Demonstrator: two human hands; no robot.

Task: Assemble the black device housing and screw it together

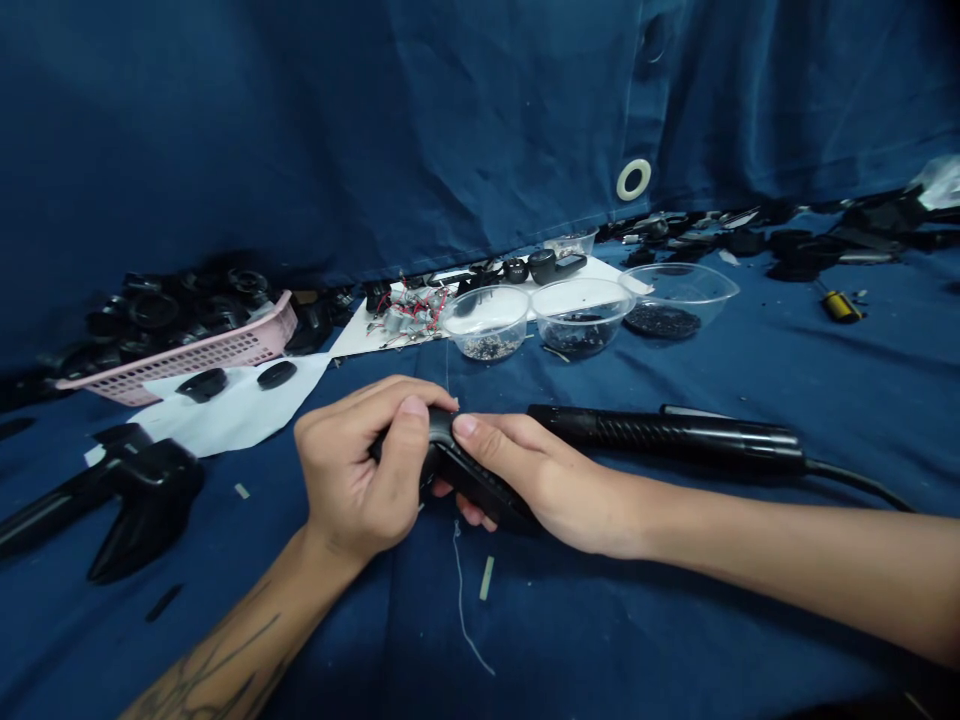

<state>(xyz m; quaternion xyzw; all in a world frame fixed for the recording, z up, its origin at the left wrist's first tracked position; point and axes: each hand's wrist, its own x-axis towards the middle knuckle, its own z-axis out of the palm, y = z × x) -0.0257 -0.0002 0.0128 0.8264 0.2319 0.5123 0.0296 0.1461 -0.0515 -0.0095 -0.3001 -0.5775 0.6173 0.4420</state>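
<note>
Both hands grip one black plastic part (480,482) in front of me, above the blue cloth. My left hand (367,460) is closed around its left end, the thumb laid along the top. My right hand (536,470) wraps the right side, with the thumb pressed near the middle and fingertips showing underneath. Much of the part is hidden by my fingers, so its exact kind is unclear. Just behind my right hand lies a black electric screwdriver-like tool (697,440) with a ribbed grip and a cord.
Three clear plastic cups (585,320) with small parts stand behind my hands. White paper (356,335) carries small motors with red wires (409,312). At left are a pink basket (217,350) of black parts and a black plastic housing (146,500). A yellow-black object (840,306) lies right.
</note>
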